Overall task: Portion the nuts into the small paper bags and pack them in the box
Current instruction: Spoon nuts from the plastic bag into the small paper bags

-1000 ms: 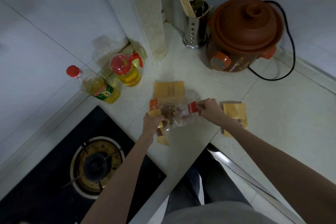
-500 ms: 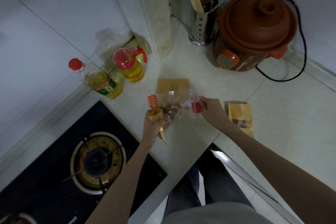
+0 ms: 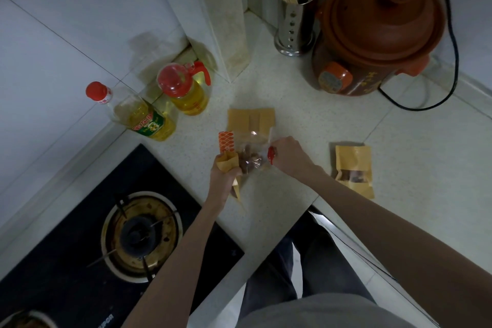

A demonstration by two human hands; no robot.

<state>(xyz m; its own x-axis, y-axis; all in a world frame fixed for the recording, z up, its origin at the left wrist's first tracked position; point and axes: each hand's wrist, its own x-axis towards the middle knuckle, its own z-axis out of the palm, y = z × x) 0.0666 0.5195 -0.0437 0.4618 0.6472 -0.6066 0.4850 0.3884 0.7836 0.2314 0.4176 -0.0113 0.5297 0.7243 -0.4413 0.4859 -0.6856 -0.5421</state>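
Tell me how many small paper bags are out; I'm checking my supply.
3: one flat paper bag behind the hands, one in the left hand, one filled paper bag right of the right hand. More may be hidden.

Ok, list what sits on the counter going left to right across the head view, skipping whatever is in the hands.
Gas burner → red-capped oil bottle → oil jug with red handle → flat paper bags → chopstick holder → filled paper bag → clay cooker.

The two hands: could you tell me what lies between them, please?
In the head view, the clear plastic nut bag spans the gap between the left hand, which grips a small paper bag, and the right hand.
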